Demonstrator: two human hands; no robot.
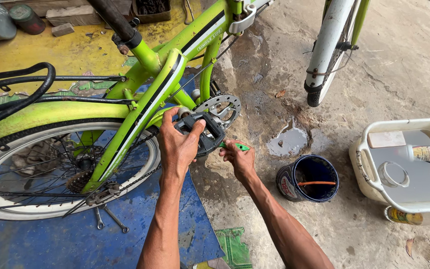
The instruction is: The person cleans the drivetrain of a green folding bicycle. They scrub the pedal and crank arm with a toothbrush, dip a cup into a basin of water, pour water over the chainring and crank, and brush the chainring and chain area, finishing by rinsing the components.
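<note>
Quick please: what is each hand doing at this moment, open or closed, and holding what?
Left hand: closed around the black pedal of the green bicycle.
Right hand: closed on a green-handled tool beside the pedal.

To my right I see a white plastic tub (374,174) holding a flat pale carton (386,139) and a lying spray can (426,154) with a yellowish label, another labelled can (403,215) on the floor just beside it, and a dark blue labelled tin (289,187) nearer the hands.
</note>
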